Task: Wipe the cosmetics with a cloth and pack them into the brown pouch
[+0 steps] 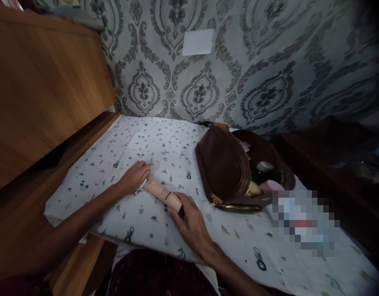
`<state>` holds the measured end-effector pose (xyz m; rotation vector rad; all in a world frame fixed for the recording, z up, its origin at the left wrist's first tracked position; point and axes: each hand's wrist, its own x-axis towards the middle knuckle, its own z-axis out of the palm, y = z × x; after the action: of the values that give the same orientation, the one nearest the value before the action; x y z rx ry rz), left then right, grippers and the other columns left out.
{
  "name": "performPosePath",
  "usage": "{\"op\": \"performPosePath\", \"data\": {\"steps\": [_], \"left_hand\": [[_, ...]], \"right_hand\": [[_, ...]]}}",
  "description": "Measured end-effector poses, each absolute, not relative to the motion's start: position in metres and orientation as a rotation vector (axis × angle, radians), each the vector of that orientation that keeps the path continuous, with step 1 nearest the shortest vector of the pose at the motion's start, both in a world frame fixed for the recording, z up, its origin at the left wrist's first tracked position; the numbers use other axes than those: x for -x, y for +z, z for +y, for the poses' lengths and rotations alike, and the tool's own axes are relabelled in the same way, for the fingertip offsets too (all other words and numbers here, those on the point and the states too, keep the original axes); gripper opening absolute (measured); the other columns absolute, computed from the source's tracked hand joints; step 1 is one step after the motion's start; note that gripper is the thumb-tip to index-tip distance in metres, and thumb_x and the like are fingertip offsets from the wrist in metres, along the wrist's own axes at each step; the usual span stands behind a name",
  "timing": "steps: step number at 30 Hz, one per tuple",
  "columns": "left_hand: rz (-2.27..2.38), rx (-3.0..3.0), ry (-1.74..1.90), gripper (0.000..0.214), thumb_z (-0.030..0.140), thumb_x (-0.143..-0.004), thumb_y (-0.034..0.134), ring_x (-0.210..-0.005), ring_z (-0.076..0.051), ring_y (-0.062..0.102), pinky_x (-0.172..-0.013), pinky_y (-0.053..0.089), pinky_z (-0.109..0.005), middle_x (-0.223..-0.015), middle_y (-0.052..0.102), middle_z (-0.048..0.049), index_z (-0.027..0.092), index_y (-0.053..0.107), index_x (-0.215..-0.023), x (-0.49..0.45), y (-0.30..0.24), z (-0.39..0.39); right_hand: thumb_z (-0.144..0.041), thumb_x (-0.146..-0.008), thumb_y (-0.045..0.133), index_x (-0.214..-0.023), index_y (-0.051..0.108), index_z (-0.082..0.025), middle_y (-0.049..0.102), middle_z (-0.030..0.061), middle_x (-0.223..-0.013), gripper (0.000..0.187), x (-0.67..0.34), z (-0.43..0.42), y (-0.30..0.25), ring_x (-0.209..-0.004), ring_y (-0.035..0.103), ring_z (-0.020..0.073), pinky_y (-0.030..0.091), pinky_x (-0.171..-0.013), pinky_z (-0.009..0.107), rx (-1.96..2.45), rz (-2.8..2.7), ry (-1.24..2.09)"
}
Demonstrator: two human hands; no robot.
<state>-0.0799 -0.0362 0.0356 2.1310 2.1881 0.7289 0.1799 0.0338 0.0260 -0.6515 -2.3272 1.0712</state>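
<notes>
1. The beige squeeze tube lies slantwise between the hands, just above or on the white printed cloth; contact is unclear.
2. The right hand grips its darker near end, thumb on one side, fingers on the other.
3. The left hand has its fingers curled in at the whitish far end, pinching there.
4. Right of them, a brown zippered bag gapes, a pink item showing inside.

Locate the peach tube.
In the head view, the peach tube is left of centre, held between the left hand and right hand, left of the brown bag.
</notes>
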Motion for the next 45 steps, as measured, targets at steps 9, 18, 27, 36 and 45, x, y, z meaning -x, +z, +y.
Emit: {"op": "performPosePath", "data": {"steps": [9, 18, 27, 36, 45], "left_hand": [[2.391, -1.93, 0.605, 0.028, 0.033, -0.101, 0.035, -0.076, -0.019, 0.056, -0.071, 0.042, -0.03, -0.082, 0.057, -0.0027, 0.022, 0.051, -0.081, 0.086, 0.036, -0.033], [2.407, -1.892, 0.939, 0.026, 0.034, -0.102, 0.036, -0.076, -0.018, 0.058, -0.07, 0.043, -0.031, -0.081, 0.06, -0.0021, 0.022, 0.051, -0.085, 0.031, 0.068, -0.012], [2.238, -2.286, 0.643, 0.033, 0.025, -0.101, 0.037, -0.077, -0.022, 0.058, -0.073, 0.043, -0.037, -0.075, 0.06, -0.0068, 0.018, 0.058, -0.078, -0.027, 0.052, 0.015], [2.438, -2.013, 0.659, 0.04, 0.034, -0.101, 0.029, -0.08, -0.022, 0.057, -0.078, 0.043, -0.035, -0.079, 0.063, -0.0074, 0.02, 0.058, -0.077, 0.058, 0.047, -0.021], [2.525, -1.723, 0.831, 0.05, 0.05, -0.096, 0.028, -0.059, -0.017, 0.049, -0.063, 0.035, -0.028, -0.057, 0.053, -0.0013, 0.022, 0.044, -0.058, 0.081, 0.039, -0.031]], "right_hand": [[-0.053, -0.087, 0.057, -0.109, 0.056, -0.022, 0.059, -0.0022, -0.074, 0.038, -0.172, 0.064, 0.034, -0.062, 0.059, 0.0155, 0.042, -0.055, 0.027, 0.697, -2.01, 1.673], [-0.045, -0.075, 0.072, -0.091, 0.048, -0.024, 0.064, -0.0011, -0.08, 0.036, -0.161, 0.076, 0.017, -0.066, 0.062, 0.0151, 0.047, -0.059, 0.027, 0.578, -1.791, 1.834], [-0.031, -0.072, 0.073, -0.086, 0.049, -0.023, 0.063, -0.0017, -0.081, 0.028, -0.168, 0.073, 0.016, -0.074, 0.061, 0.0164, 0.049, -0.07, 0.029, 0.518, -1.802, 1.76], [-0.039, -0.073, 0.076, -0.093, 0.053, -0.023, 0.064, -0.0016, -0.079, 0.034, -0.17, 0.072, 0.014, -0.074, 0.064, 0.0176, 0.05, -0.068, 0.03, 0.562, -1.851, 1.766], [-0.041, -0.069, 0.081, -0.095, 0.055, -0.024, 0.068, 0.0015, -0.089, 0.04, -0.168, 0.077, 0.017, -0.071, 0.067, 0.0176, 0.048, -0.057, 0.026, 0.551, -1.719, 1.932]]}}
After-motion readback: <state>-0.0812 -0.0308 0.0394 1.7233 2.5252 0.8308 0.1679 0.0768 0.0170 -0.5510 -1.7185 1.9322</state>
